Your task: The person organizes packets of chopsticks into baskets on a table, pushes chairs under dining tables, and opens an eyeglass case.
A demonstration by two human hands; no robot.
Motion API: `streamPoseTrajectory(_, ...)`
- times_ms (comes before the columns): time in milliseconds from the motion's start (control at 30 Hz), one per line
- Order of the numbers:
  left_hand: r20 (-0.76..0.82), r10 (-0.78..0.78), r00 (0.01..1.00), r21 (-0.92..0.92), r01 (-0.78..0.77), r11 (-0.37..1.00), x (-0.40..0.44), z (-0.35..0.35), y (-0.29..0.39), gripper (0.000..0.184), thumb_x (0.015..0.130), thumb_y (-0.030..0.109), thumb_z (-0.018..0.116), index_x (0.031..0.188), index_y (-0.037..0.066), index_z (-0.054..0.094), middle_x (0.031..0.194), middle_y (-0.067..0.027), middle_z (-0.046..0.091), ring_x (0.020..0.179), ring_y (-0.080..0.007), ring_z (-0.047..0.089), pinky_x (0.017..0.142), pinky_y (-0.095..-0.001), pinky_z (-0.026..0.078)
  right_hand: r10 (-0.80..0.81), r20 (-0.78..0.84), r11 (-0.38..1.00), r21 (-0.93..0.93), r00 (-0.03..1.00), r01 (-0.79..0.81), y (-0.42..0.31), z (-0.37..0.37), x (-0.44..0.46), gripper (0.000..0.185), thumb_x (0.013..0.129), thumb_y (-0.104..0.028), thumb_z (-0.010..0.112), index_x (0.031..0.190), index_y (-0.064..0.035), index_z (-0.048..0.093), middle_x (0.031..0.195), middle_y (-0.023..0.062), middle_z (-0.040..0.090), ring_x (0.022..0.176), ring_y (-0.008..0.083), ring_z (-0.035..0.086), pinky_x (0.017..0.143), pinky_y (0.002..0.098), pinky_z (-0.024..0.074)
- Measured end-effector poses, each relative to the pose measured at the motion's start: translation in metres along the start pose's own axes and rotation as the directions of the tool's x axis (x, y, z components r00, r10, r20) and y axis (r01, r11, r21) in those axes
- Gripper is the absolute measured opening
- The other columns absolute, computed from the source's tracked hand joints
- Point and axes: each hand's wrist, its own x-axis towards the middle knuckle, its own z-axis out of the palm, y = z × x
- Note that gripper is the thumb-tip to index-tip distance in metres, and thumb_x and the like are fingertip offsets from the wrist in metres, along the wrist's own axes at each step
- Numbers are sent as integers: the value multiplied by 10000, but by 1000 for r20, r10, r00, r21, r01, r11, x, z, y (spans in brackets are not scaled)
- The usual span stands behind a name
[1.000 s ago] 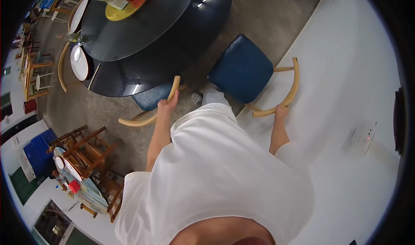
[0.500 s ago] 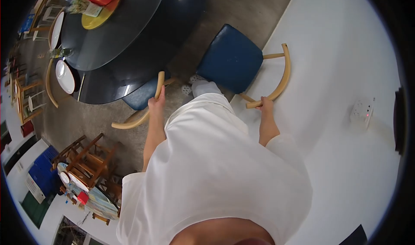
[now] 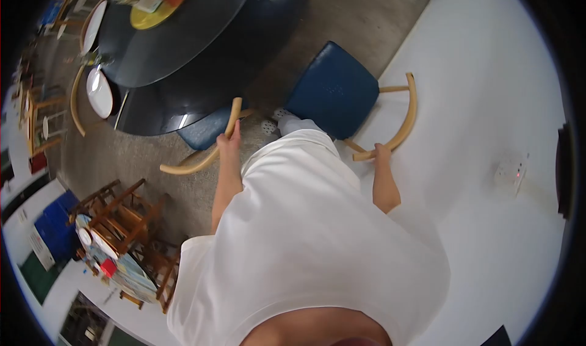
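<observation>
My left hand (image 3: 229, 143) is closed around the curved wooden back rail of a chair (image 3: 206, 128) with a blue seat, partly under the table edge. Its rail sweeps down and left from my fingers. On my other side, my right hand (image 3: 381, 153) grips the lower end of a second chair's curved wooden rail (image 3: 408, 117). That chair's dark blue padded seat (image 3: 334, 91) lies between the table and the wall. My feet, in pale dotted shoes (image 3: 268, 126), show between the two chairs.
A round black table (image 3: 201, 93) carries a glass turntable (image 3: 177, 47), with white plates (image 3: 99, 92) near its rim. A white wall (image 3: 470, 102) with a power socket (image 3: 510, 174) runs along the right. Wooden chairs (image 3: 125, 215) surround another table at lower left.
The view has tilted slightly: table and left background sit higher and further right, the right chair a little lower and further right. Both hands keep their hold on the chair rails.
</observation>
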Motion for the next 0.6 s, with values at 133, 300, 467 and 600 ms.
streamPoseTrajectory(133, 199, 165, 966, 37, -176, 984, 6, 0, -14, 490, 989, 282, 195, 1260, -119, 271, 1295, -282, 359, 1218, -436, 377, 983, -565, 391, -549, -264, 765, -540, 793, 350, -40, 22, -51, 693, 713, -145, 574, 1309, 33, 268, 1181, 313, 444, 1106, 455, 451, 966, 481, 371)
streamPoseTrajectory(300, 283, 115, 952, -3, -119, 993, -2, 14, -9, 528, 989, 314, 250, 1271, -133, 245, 1268, -322, 378, 1189, -439, 414, 1015, -523, 372, -638, 9, 674, -476, 770, 565, -102, 71, -94, 741, 702, -183, 589, 1333, 38, 270, 1180, 327, 446, 1115, 449, 447, 976, 471, 347)
streamPoseTrajectory(467, 214, 69, 974, 314, -135, 940, -2, 8, -4, 511, 978, 364, 291, 1228, -80, 334, 1164, -261, 493, 1049, -379, 548, 900, -498, 472, -669, 390, 596, -227, 633, 770, -136, 117, -115, 665, 718, -136, 593, 1308, 28, 332, 1146, 285, 489, 1082, 376, 490, 947, 396, 378)
streamPoseTrajectory(600, 263, 71, 962, 495, -198, 846, -11, -5, 0, 460, 955, 373, 373, 1209, -9, 408, 1077, -195, 564, 981, -315, 587, 858, -502, 474, -656, 628, 416, -161, 418, 895, -115, 153, -52, 482, 718, -110, 575, 1186, -41, 482, 739, 102, 574, 632, 222, 592, 568, 322, 487)
